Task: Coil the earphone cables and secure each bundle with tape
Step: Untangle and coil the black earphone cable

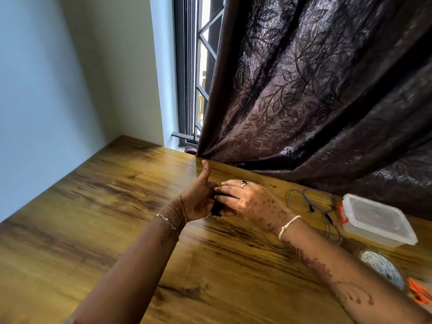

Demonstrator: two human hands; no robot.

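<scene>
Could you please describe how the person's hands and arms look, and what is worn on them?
The left hand has a thin metal chain bracelet at the wrist. The right hand wears a ring with a dark red stone and a white thread band at the wrist. Both hands and forearms carry henna-like patterns of dots, leaves and lines. No sleeves show.

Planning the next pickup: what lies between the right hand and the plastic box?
A loose purple earphone cable lies there, shown in the head view.
</scene>
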